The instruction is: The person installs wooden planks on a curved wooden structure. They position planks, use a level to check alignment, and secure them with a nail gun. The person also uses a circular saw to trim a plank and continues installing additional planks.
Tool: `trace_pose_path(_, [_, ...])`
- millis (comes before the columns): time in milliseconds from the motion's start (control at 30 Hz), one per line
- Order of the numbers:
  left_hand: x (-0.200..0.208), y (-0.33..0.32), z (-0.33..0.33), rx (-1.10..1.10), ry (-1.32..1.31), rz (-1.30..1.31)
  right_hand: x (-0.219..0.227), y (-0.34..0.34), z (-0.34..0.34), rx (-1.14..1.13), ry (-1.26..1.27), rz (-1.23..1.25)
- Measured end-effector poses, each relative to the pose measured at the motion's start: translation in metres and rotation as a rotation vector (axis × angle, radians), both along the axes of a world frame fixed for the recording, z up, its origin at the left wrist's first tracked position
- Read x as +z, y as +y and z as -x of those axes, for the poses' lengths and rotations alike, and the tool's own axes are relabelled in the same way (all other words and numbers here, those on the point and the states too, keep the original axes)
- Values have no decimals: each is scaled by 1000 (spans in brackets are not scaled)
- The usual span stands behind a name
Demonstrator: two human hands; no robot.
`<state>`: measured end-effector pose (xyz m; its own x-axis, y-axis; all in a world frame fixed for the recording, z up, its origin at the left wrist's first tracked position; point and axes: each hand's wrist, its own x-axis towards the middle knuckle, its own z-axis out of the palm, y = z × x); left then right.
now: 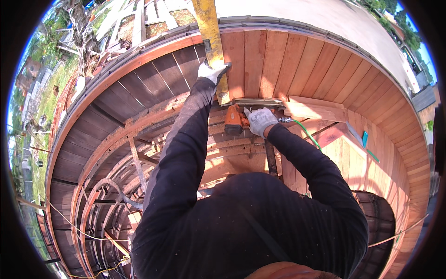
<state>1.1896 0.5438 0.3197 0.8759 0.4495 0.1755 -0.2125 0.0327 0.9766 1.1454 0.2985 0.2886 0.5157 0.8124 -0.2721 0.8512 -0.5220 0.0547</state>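
My left hand, in a pale glove, is closed around a long yellow spirit level with a hole at its lower end. The level lies across the curved row of planks, its near end by the inner edge. To its right, my right hand, also gloved, grips an orange nail gun. The gun's long metal magazine lies along the inner ends of the reddish planks. A green air hose runs from its coupler to the right. The fingers under the gun's handle are hidden.
Dark older planks continue the curve on the left. Below them are curved wooden ribs with open gaps. A grey bent pipe stands among them. A dark opening is at the lower right. Loose boards lie beyond the rim.
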Motion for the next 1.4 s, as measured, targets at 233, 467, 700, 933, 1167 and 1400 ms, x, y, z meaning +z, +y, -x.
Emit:
trace_pose_path(233, [-1, 2, -1, 11, 13, -27, 2, 3, 0, -5, 11, 11])
trace_pose_path(467, [-5, 4, -3, 9, 14, -48, -2, -5, 5, 1, -22, -8])
trace_pose_path(700, [-13, 12, -9, 18, 1, -96, -1, -6, 2, -10, -53, -29])
trace_pose_path(933, [1, -2, 2, -16, -18, 33, 11, -9, 14, -58, -14, -4])
trace_pose_path(1167, [-11, 7, -10, -44, 21, -4, 80, -57, 57, -154, -8, -17])
trace_pose_path(1400, [-3, 15, 0, 7, 62, 0, 103, -162, 78, -597, -72, -191])
